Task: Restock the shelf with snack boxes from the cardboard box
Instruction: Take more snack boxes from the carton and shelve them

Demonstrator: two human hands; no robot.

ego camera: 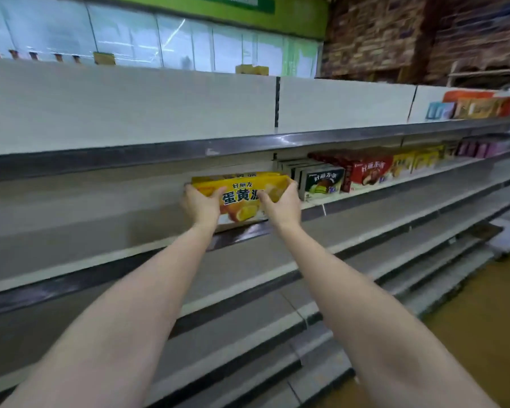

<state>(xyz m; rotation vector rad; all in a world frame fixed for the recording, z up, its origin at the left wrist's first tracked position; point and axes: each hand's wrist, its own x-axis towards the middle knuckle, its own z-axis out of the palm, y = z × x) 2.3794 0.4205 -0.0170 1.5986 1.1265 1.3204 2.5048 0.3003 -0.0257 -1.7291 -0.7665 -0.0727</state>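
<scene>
A yellow snack box (242,198) with Chinese lettering stands upright at the front edge of the second shelf (100,228). My left hand (200,206) grips its left end and my right hand (281,207) grips its right end, fingers curled over the top corners. Another yellow box (248,175) shows just behind it. The cardboard box is out of view.
Right of the yellow box stand green-and-white boxes (321,182), red boxes (365,172) and more yellow boxes (415,161) along the same shelf. The top shelf (306,139) carries packets at the far right (477,107). Lower shelves (277,290) step outward below; brown floor (483,319) lies at right.
</scene>
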